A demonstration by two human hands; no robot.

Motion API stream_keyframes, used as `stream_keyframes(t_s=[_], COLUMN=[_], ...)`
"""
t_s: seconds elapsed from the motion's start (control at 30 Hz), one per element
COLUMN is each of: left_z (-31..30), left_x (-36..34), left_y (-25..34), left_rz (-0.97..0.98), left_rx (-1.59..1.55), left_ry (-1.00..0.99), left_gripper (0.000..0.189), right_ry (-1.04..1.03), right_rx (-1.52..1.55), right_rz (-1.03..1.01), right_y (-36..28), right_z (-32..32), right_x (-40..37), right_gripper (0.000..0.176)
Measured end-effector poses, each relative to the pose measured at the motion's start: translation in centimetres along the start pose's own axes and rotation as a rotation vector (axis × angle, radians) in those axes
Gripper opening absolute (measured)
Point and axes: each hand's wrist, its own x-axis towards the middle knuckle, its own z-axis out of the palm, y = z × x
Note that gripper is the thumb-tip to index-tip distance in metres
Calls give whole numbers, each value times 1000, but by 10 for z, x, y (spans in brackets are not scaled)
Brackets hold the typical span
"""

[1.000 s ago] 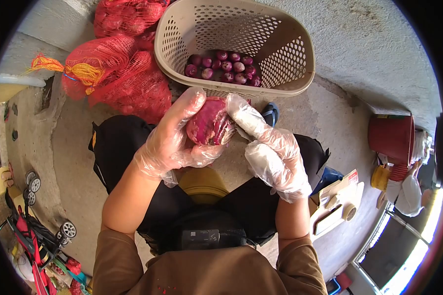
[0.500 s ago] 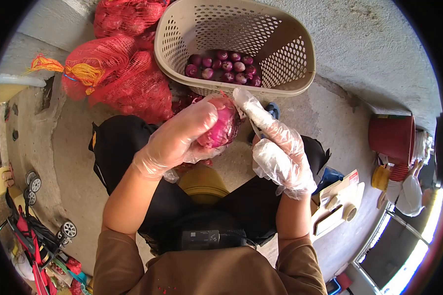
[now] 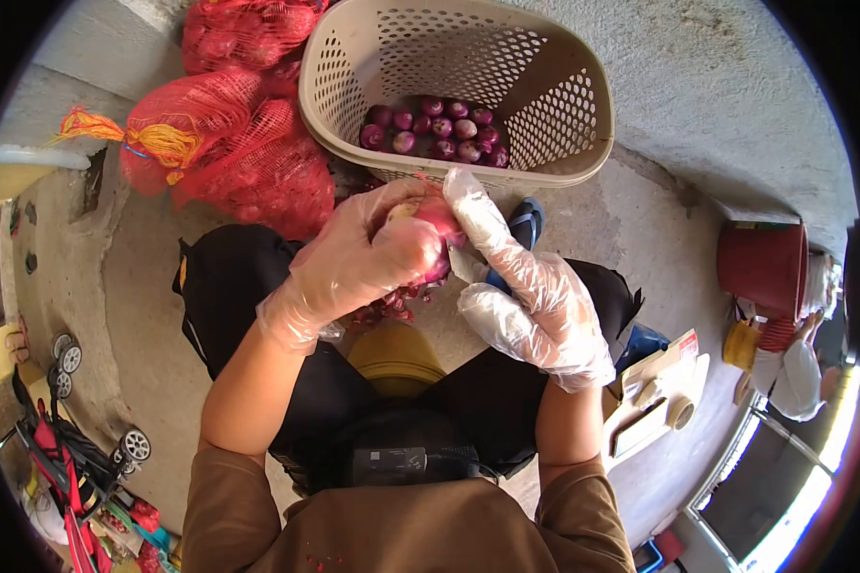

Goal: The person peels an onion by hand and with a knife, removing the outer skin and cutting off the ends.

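Note:
My left hand [image 3: 358,253], in a clear plastic glove, is wrapped round a red onion [image 3: 438,214] held above my lap. A pale patch shows on the onion's upper side. My right hand [image 3: 545,301], gloved the same way, is closed on a small knife [image 3: 465,265]. Only a short piece of its blade shows, close against the onion's right side, and the handle is hidden in the glove. The right forefinger reaches along the onion's edge. Loose onion skins [image 3: 392,307] lie below my left hand.
A beige perforated basket [image 3: 597,124] holds several peeled red onions [image 3: 465,129]. Red mesh sacks [image 3: 258,172] of onions lean to its left. A yellow container [image 3: 397,358] stands between my knees. A slipper [image 3: 526,222] shows beyond my right hand; a dark red bin [image 3: 760,267] stands at right.
The onion has turned in my left hand, bringing a pale patch into view. My right hand has moved slightly left, and the knife blade is nearer the onion. More loose skins are visible below.

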Motion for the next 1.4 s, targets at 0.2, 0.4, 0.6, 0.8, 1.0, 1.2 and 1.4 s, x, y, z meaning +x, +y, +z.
stream_keyframes(t_s=[0.2,0.4,0.6,0.8,1.0,1.2,1.4], left_z=[-5,-1,-3,-4,0,-3,4], left_x=[-3,-4,-7,-6,-6,-5,-2], left_y=[3,4,17,11,13,5,7], left_rz=[2,128,-84,-59,-27,144,129], left_rx=[222,278,316,307,302,375,292], left_ry=[51,54,57,19,33,38,5], left_gripper=[72,68,73,67,70,56,53], right_ry=[-48,-28,30,0,81,109,246], right_rx=[-86,-69,-32,-85,84,172,269], right_rz=[78,97,-20,166,103,166,145], right_y=[-8,-9,3,-14,-3,-6,5], right_z=[-6,-6,0,0,7,11,11], right_x=[1,0,-3,4,2,3,1], right_gripper=[60,60,58,53,49,50,51])
